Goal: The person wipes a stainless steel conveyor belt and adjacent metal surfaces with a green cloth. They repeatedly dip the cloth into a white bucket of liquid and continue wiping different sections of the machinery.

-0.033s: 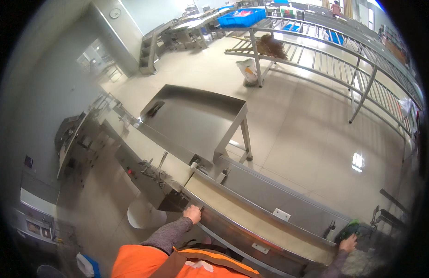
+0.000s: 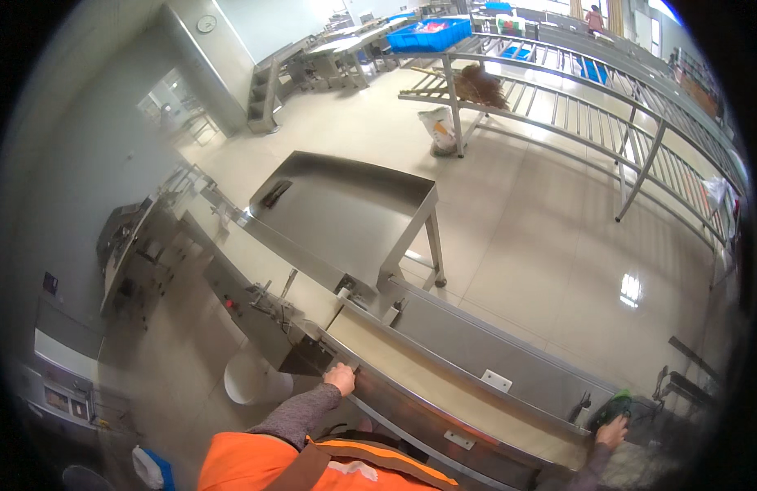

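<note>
**While the left hand rests at the belt's edge, the right hand reaches a dark green thing**

Where the near side of a long cream belt [image 2: 411,352] meets its metal edge, the left hand [image 2: 340,379] sits with its fingers curled in; whether they pinch anything, I cannot tell. The right hand [image 2: 612,431] is at the belt's lower right end, its fingers bent against a dark thing with a bright green top [image 2: 614,407]. That thing lies just beyond the hand, and its exact kind is too blurred to tell, as is how firmly the fingers close on it. The 2 hands are well apart.

Below the belt's left part, a white bucket [image 2: 251,376] stands on the floor, near a red button [image 2: 229,304] on the machine's side. Behind the belt is a metal table [image 2: 337,217] with raised sides, and a dark item [image 2: 274,194] lies in its far left corner. Farther back, a metal rack [image 2: 453,102] carries a blue crate [image 2: 430,37] on top and a brown bundle [image 2: 479,86] lower down; a white sack [image 2: 438,129] stands by its leg.
</note>
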`<move>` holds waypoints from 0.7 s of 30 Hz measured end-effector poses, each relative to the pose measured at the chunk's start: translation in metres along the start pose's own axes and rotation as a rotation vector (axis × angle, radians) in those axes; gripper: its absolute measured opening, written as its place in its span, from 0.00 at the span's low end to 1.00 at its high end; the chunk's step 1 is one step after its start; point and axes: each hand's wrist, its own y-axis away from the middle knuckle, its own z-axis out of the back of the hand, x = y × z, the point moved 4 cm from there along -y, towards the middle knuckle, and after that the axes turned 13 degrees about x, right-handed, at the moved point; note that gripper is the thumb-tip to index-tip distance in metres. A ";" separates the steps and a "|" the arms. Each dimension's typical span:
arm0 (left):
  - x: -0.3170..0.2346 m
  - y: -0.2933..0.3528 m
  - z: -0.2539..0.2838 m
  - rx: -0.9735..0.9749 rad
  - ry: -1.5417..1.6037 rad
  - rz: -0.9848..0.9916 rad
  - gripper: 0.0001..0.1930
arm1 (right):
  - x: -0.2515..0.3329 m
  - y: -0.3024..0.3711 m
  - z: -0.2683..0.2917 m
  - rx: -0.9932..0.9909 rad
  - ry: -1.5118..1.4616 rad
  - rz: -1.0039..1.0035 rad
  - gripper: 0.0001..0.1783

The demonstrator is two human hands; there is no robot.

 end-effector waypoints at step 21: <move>-0.007 -0.007 -0.010 0.005 0.092 0.047 0.16 | 0.091 0.209 -0.006 0.374 0.094 0.577 0.35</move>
